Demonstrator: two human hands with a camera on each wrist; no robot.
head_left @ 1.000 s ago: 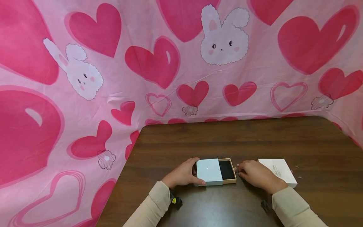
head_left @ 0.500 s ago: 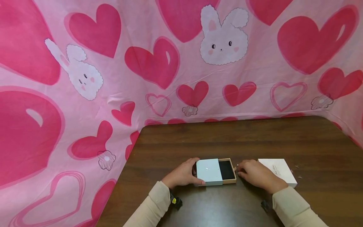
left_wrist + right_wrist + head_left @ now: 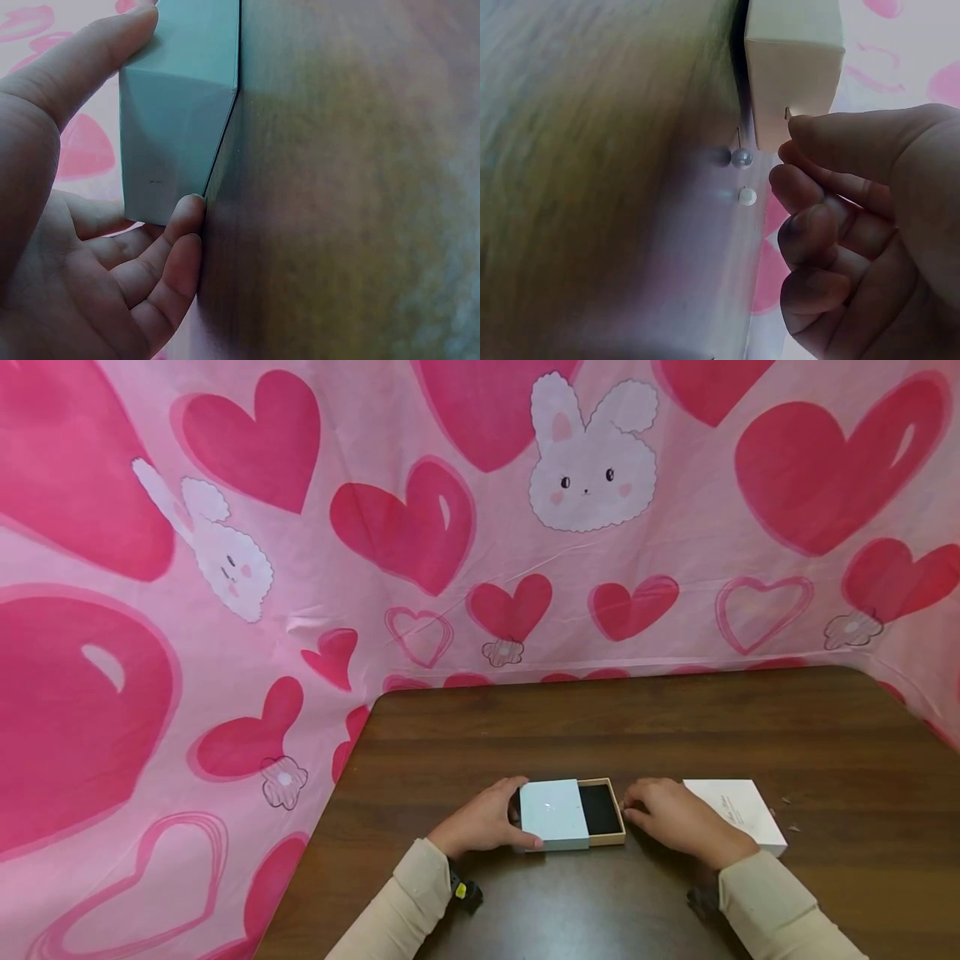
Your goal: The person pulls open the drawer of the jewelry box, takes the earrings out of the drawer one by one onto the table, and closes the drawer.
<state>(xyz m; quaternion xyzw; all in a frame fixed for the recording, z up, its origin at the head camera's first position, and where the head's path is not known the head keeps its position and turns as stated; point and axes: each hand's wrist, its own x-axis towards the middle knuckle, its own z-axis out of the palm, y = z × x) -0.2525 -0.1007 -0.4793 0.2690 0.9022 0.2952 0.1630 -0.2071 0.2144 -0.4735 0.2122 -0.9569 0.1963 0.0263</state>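
Observation:
A light blue drawer-style gift box (image 3: 552, 814) lies on the table, its tan-edged drawer (image 3: 607, 839) partly out on the right. Black padding (image 3: 598, 810) shows inside. My left hand (image 3: 487, 817) holds the sleeve's left end, thumb on the near side; the left wrist view shows the fingers around that end of the sleeve (image 3: 180, 142). At the drawer's front, my right hand (image 3: 675, 818) pinches a small pull tab (image 3: 787, 114) at thumb and forefinger. Below those fingertips, a pearl stud earring (image 3: 742, 158) and a small white round piece (image 3: 747, 196) lie on the tabletop.
A white box with lettering (image 3: 738, 810) lies just right of the right hand, partly behind it. Tiny clear pieces (image 3: 791, 827) are scattered beyond it. The brown wooden table (image 3: 570, 727) meets a pink heart-patterned cloth (image 3: 420, 543) at its back and left.
My right hand has shifted slightly left, nearer the drawer front, and covers the pearl in the head view. Left hand and box have stayed in place.

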